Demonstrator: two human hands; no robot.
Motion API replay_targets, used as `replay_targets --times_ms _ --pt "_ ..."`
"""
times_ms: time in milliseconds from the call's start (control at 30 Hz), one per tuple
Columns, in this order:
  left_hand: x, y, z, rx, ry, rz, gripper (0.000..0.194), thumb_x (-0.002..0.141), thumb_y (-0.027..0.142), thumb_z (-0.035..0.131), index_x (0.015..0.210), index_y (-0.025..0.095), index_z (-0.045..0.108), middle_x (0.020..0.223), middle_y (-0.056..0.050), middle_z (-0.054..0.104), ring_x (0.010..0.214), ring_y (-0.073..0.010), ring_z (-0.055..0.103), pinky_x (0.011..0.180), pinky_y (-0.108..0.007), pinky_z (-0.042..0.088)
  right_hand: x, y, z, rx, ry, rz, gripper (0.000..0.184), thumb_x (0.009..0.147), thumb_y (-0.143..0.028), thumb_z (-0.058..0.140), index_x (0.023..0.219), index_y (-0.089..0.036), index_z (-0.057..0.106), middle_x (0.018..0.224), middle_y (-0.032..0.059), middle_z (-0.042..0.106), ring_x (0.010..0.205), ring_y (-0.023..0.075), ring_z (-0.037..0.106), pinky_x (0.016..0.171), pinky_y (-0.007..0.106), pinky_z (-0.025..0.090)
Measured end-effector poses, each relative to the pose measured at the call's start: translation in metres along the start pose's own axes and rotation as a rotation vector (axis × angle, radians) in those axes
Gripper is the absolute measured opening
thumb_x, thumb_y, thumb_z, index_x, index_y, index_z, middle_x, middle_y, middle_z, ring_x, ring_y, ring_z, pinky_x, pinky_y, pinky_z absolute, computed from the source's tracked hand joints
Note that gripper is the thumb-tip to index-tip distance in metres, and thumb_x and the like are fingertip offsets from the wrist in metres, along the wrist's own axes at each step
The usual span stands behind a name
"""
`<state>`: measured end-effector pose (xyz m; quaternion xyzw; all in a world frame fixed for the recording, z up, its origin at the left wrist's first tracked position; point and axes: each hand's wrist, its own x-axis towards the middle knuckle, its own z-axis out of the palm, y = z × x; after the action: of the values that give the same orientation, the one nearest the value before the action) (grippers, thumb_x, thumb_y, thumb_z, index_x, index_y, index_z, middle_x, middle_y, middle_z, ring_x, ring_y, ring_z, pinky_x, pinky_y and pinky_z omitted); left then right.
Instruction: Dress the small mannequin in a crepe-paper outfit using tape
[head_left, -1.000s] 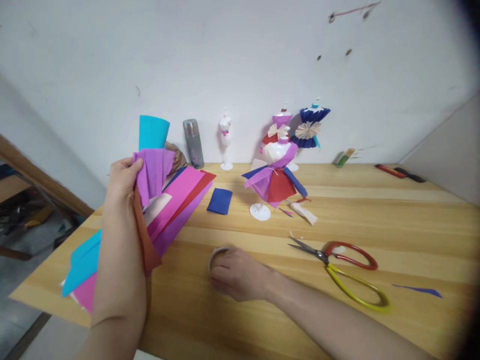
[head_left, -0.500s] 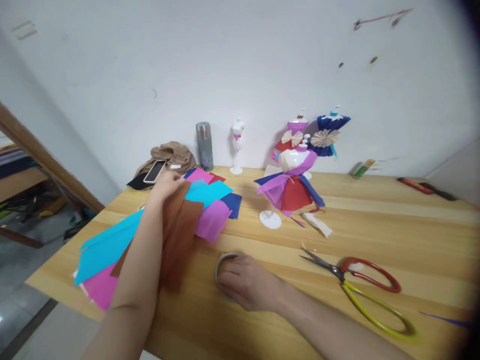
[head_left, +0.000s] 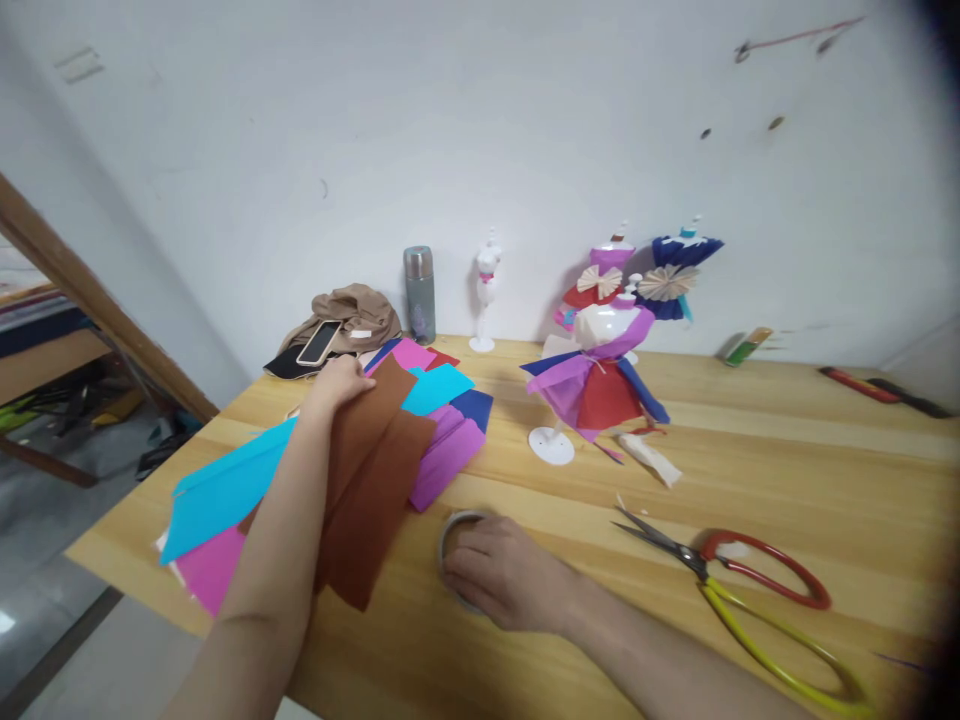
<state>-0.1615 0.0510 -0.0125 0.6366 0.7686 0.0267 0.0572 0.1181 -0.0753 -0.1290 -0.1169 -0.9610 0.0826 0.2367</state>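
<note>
My left hand [head_left: 341, 382] is at the top edge of a brown crepe paper sheet [head_left: 375, 430], fingers closed on it. The brown sheet fans out over a pile of coloured paper, with turquoise paper [head_left: 442, 388] and purple paper [head_left: 450, 450] showing at its right. My right hand [head_left: 506, 575] rests low on the table, its fingers curled into a roll of tape [head_left: 450, 535] and gripping its side. Behind the hands stands a small dress form [head_left: 551, 446] in a purple, red and blue paper dress. Large scissors [head_left: 701, 565] lie partly open right of my right hand.
Two more dressed forms, one with a navy top [head_left: 679, 255], and a bare white form [head_left: 486, 285] stand along the wall. A thermos [head_left: 420, 295], a phone [head_left: 319, 343] on a brown cloth cap [head_left: 360, 305], a green glue stick [head_left: 746, 348] and paper scraps [head_left: 651, 458] are around.
My left hand has lowered the purple and turquoise paper onto the pile, and the brown sheet now lies over it. My right hand stays on the tape roll. The view has shifted left.
</note>
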Motion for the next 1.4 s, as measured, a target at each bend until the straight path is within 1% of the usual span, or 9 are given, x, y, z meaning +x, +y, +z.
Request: replay_targets --times_ms 67,200,333,433,600,767,933,1100,1400 --pt "-0.013 0.032 0.000 -0.003 0.021 0.127 0.031 0.090 0.040 0.056 0.085 0.015 0.073 0.090 -0.010 0.073 0.092 -0.0242 0.067 0.071 -0.029 0.047 0.002 -0.001 -0.001 0.000 -0.001 0.003 0.026 0.094 -0.016 0.047 0.070 -0.021 0.056 0.065 0.0015 0.063 0.060 0.0140 0.052 0.060 0.032 0.038" --pt "-0.043 0.091 0.019 0.023 -0.163 0.377 0.042 0.081 0.057 0.061 0.069 0.018 0.071 0.068 -0.005 0.068 0.072 -0.0221 0.066 0.060 -0.029 0.044 0.002 0.001 0.001 -0.027 0.057 -0.027 0.026 0.090 -0.015 0.049 0.065 -0.023 0.051 0.062 -0.0001 0.061 0.058 0.0144 0.050 0.055 0.033 0.037" --pt "-0.056 0.119 0.047 0.106 -0.252 0.496 0.013 0.067 0.029 0.078 0.073 0.018 0.072 0.080 -0.007 0.073 0.083 -0.0257 0.069 0.066 -0.029 0.048 -0.001 0.003 0.005 -0.061 0.025 -0.026 0.021 0.087 -0.015 0.052 0.068 -0.024 0.052 0.064 -0.0011 0.062 0.060 0.0150 0.051 0.055 0.034 0.039" --pt "-0.054 0.124 0.055 0.109 -0.242 0.530 0.006 0.076 0.021 0.069 0.079 0.019 0.074 0.091 -0.007 0.075 0.090 -0.0238 0.070 0.074 -0.029 0.051 -0.002 0.005 0.008 -0.072 0.009 -0.043 0.017 0.084 -0.016 0.056 0.068 -0.023 0.052 0.064 -0.0010 0.062 0.061 0.0149 0.052 0.056 0.033 0.039" --pt "-0.040 0.114 0.045 0.046 -0.069 0.370 0.036 0.095 0.047 0.051 0.108 0.020 0.072 0.112 -0.010 0.074 0.111 -0.0262 0.067 0.089 -0.032 0.053 -0.001 0.004 0.008 -0.019 0.031 -0.047 0.021 0.087 -0.015 0.051 0.068 -0.021 0.048 0.063 0.0002 0.059 0.060 0.0142 0.051 0.058 0.032 0.036" --pt "-0.017 0.064 0.032 0.075 0.179 0.003 0.047 0.098 0.038 0.049 0.132 0.007 0.055 0.141 -0.027 0.055 0.137 -0.0383 0.048 0.106 -0.046 0.044 0.000 0.000 0.002 0.038 0.075 -0.028 0.025 0.094 -0.014 0.045 0.070 -0.022 0.048 0.064 0.0011 0.058 0.059 0.0145 0.049 0.059 0.033 0.035" --pt "-0.002 0.022 0.040 0.087 0.140 -0.185 0.056 0.088 0.039 0.068 0.133 0.008 0.055 0.128 -0.027 0.063 0.123 -0.0387 0.060 0.097 -0.046 0.049 -0.002 0.000 0.003 0.050 0.121 -0.041 0.024 0.095 -0.014 0.043 0.076 -0.021 0.055 0.065 0.0013 0.060 0.059 0.0151 0.049 0.059 0.031 0.035" --pt "-0.004 0.049 0.061 0.123 0.213 -0.148 0.039 0.097 0.016 0.044 0.130 0.003 0.059 0.131 -0.029 0.057 0.124 -0.0370 0.055 0.097 -0.046 0.046 -0.003 0.001 0.004 0.061 0.119 -0.027 0.026 0.096 -0.016 0.041 0.078 -0.020 0.059 0.066 0.0017 0.062 0.060 0.0150 0.051 0.063 0.031 0.037" --pt "-0.042 0.116 0.080 0.149 0.159 0.029 0.052 0.096 0.005 0.027 0.134 0.004 0.062 0.141 -0.031 0.051 0.123 -0.0410 0.051 0.088 -0.055 0.048 -0.003 0.000 0.002 0.017 0.088 -0.025 0.027 0.096 -0.014 0.042 0.072 -0.020 0.055 0.067 0.0003 0.060 0.060 0.0133 0.049 0.063 0.032 0.034"
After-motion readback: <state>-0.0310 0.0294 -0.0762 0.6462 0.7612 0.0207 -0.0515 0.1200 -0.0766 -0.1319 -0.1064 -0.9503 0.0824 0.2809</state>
